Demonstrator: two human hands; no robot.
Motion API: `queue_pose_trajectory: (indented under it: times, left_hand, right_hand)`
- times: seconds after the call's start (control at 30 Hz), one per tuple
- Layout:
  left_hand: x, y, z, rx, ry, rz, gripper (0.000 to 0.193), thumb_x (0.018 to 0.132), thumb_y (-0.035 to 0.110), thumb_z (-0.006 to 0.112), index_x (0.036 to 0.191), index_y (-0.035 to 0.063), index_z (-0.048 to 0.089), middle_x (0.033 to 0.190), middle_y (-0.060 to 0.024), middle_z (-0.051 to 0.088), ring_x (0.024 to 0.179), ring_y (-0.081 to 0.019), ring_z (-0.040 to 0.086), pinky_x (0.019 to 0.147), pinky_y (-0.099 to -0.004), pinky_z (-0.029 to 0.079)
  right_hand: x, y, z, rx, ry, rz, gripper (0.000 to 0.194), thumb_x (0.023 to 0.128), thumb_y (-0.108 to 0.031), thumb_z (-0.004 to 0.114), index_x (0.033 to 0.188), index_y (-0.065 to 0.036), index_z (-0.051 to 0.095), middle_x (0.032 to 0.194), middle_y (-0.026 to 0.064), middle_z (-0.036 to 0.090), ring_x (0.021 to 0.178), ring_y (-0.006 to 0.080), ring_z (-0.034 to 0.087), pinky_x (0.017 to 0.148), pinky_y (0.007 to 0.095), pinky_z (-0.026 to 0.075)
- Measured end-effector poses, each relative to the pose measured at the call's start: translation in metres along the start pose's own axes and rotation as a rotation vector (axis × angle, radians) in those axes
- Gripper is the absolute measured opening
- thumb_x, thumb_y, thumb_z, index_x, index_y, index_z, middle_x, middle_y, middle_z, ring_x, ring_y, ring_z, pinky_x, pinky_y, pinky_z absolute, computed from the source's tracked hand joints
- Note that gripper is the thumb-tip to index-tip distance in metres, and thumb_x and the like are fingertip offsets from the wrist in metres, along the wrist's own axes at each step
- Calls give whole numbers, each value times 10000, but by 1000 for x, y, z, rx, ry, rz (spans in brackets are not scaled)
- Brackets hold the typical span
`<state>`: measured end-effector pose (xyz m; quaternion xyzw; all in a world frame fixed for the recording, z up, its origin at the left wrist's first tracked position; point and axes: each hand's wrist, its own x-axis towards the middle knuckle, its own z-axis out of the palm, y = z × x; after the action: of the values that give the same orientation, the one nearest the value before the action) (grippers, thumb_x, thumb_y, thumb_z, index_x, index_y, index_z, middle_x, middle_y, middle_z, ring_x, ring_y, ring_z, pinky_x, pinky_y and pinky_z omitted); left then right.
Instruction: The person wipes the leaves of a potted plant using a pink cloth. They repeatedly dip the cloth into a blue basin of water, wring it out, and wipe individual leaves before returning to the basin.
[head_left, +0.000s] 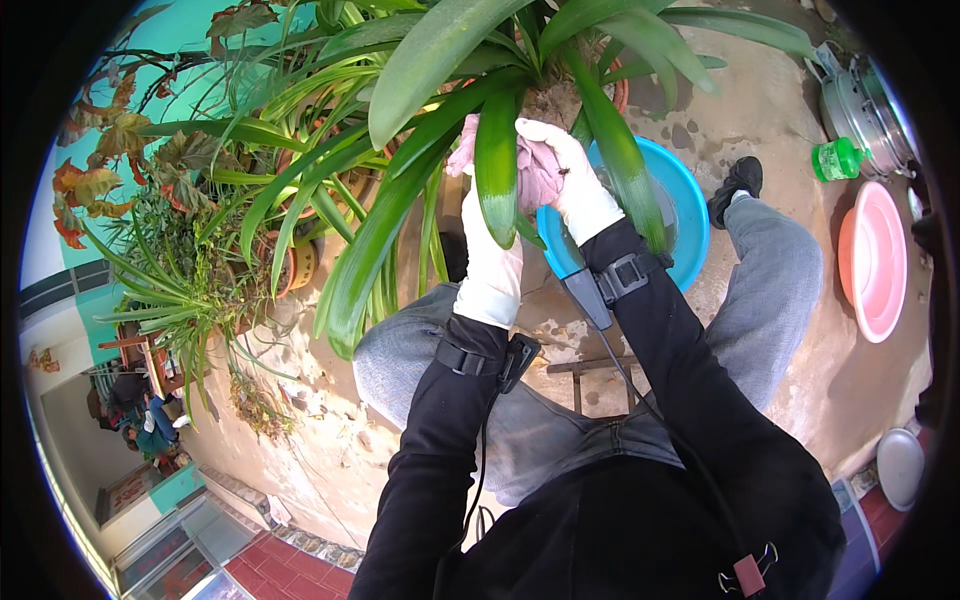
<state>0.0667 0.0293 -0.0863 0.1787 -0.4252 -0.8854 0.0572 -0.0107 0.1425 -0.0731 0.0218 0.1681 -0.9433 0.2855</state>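
Observation:
A broad-leaved potted plant, likely a clivia (525, 45), spreads its long leaves at the top of the head view. One glossy green leaf (496, 165) hangs toward me between my gloved hands. My right hand (581, 176), in a white glove, grips a damp-looking pink cloth (538, 176) at the leaf's right side. My left hand (484, 240), also white-gloved, is at the leaf's left; more pink cloth bunches at its fingers, which the leaf partly hides. Below my right hand sits a blue basin (694, 217) with liquid in it, partly covered by another leaf and my wrist.
Several potted plants (292, 262) crowd the left. At right are a pink basin (881, 262), a green plastic bottle (836, 160) and a metal pot (870, 112). A grey lid-like disc (900, 469) lies lower right. Cables run from straps on both my wrists.

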Motion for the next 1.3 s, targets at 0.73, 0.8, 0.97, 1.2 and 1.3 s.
queue_pose_trajectory:
  times: [0.73,0.8,0.97,1.2,1.3]
  left_hand:
    - [-7,116,5,300,119,351,350,921,302,665,1108,6,660,1047,-77,682,912,-120,620,847,-276,486]
    - [-2,126,21,320,4,332,394,914,341,665,1029,-35,694,1023,-123,703,923,-140,628,861,-277,477]
    - [18,114,74,603,-145,427,867,886,210,622,1529,30,68,1512,-250,316,1241,-318,517,1014,-344,413]
    - [22,106,103,573,-150,531,959,893,220,588,1501,7,-122,1555,-317,16,1164,-466,521,977,-435,455]
    - [25,105,102,533,-142,500,930,891,211,587,1506,1,-79,1553,-319,21,1129,-470,542,953,-450,470]
  right_hand:
    - [-73,41,4,-538,341,24,134,813,-126,635,879,-11,617,789,92,643,714,202,635,732,323,538]
    - [-66,44,-1,-571,391,61,118,822,-127,615,874,-21,607,797,89,641,714,211,636,740,336,543]
    - [-51,49,-15,-450,480,116,95,826,-85,599,876,-5,605,733,128,634,635,277,636,676,374,563]
    - [-82,44,-49,-597,455,150,244,912,-208,537,1066,-20,566,967,148,623,853,280,619,823,401,522]
    - [-97,38,-57,-691,537,128,317,942,-259,520,1153,-23,545,1079,156,612,958,283,609,892,417,502]
